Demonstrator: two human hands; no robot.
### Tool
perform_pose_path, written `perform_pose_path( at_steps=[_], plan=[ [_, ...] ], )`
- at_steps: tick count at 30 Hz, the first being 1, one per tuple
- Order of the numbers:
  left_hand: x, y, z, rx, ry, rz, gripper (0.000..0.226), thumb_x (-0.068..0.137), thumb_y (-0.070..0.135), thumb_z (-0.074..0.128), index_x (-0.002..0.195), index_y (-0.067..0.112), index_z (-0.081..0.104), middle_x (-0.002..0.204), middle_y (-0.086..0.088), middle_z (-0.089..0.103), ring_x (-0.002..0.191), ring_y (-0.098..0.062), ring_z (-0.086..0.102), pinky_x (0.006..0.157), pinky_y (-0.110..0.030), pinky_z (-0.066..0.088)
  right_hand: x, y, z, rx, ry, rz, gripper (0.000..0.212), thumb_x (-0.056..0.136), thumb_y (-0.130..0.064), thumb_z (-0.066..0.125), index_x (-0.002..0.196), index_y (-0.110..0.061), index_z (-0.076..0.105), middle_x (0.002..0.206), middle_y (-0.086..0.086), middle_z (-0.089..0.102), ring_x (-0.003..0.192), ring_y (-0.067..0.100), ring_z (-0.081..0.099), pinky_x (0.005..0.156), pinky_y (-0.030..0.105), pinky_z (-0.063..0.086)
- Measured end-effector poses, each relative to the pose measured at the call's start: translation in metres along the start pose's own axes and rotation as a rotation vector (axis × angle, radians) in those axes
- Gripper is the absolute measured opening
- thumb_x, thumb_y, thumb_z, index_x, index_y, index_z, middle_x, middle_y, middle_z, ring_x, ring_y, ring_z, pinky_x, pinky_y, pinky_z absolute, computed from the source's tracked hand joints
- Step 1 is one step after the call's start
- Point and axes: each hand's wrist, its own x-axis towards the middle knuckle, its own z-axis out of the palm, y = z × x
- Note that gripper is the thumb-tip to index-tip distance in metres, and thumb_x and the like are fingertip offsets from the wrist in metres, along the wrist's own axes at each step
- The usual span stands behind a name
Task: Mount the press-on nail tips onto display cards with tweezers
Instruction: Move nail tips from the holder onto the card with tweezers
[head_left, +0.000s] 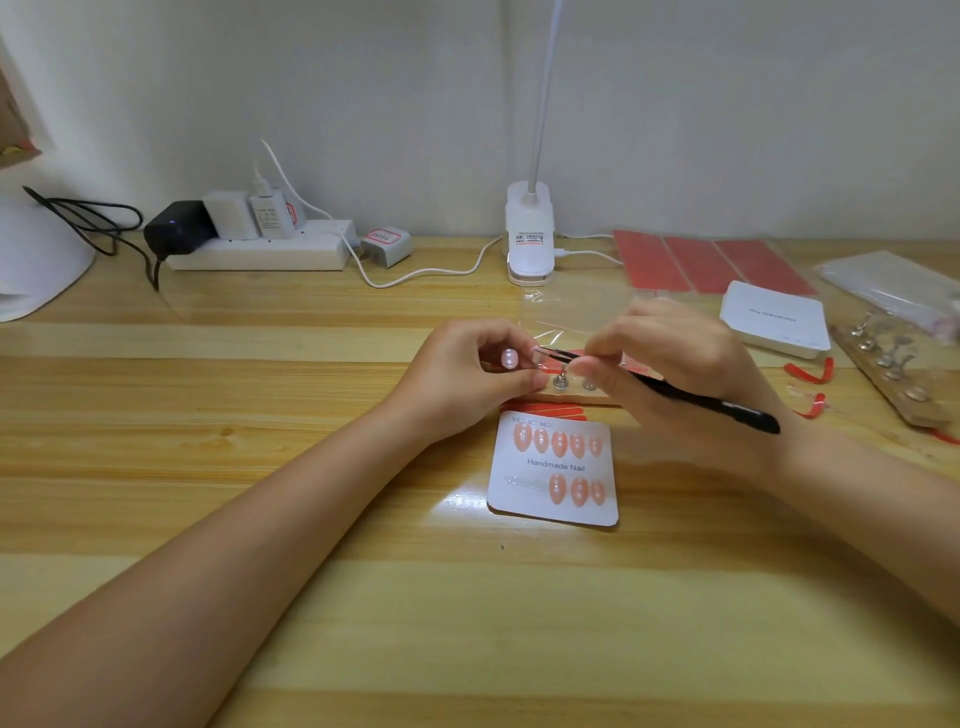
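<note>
You held both hands together just beyond the display card (554, 470), above the near wooden stand (571, 397). Your right hand (675, 364) gripped the black tweezers (675, 391), fingers curled round the shaft, the handle end trailing back over your wrist. The tweezer tips met your left hand (467, 371), whose thumb and forefinger pinched a small pale piece (536, 355); whether it was a nail tip or an adhesive tab could not be told. Metal holders (560, 382) on the stand showed between your hands.

The display card lay flat on the table (260, 467), on the near side of the stand, printed "Handmade Nail". Five peach nail tips (558, 441) sat in its upper row and three in its lower row, with the left part of that row unfilled.

Right of the card and further back lay a stack of blank cards (774, 318), red adhesive sheets (711, 265) and a second stand (893, 374). A clip lamp (529, 234) stood behind the card, a power strip (260, 249) to the far left.
</note>
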Motion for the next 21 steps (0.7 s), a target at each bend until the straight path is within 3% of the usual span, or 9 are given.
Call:
perform_pose_path(
  at_steps=[2, 8, 21],
  plan=[
    [0.0, -0.0004, 0.0, 0.008, 0.004, -0.003, 0.021, 0.072, 0.007, 0.077, 0.071, 0.023, 0.063, 0.066, 0.016, 0.056, 0.055, 0.012, 0.05, 0.057, -0.003, 0.035, -0.0073, 0.002, 0.0008, 0.049, 0.13, 0.038, 0.029, 0.088, -0.022, 0.056, 0.075, 0.002, 0.066, 0.063, 0.01, 0.061, 0.055, 0.023, 0.054, 0.055, 0.031, 0.044],
    [0.0001, -0.0001, -0.0001, -0.003, 0.01, -0.019, 0.026, 0.072, 0.008, 0.077, 0.07, 0.029, 0.061, 0.065, 0.019, 0.057, 0.056, 0.013, 0.051, 0.057, -0.003, 0.036, -0.0041, -0.0012, 0.0038, 0.115, 0.196, 0.182, 0.023, 0.09, -0.018, 0.056, 0.076, -0.002, 0.063, 0.064, 0.004, 0.06, 0.063, 0.01, 0.05, 0.059, 0.011, 0.039],
    [0.0001, 0.0007, 0.0012, 0.002, 0.026, -0.04, 0.021, 0.072, 0.008, 0.077, 0.074, 0.025, 0.063, 0.072, 0.015, 0.061, 0.06, 0.01, 0.054, 0.063, -0.007, 0.043, -0.0041, -0.0004, 0.0095, 0.115, 0.208, 0.189, 0.024, 0.092, -0.016, 0.057, 0.073, 0.0, 0.059, 0.061, 0.006, 0.058, 0.058, 0.014, 0.05, 0.054, 0.021, 0.039]
  ],
)
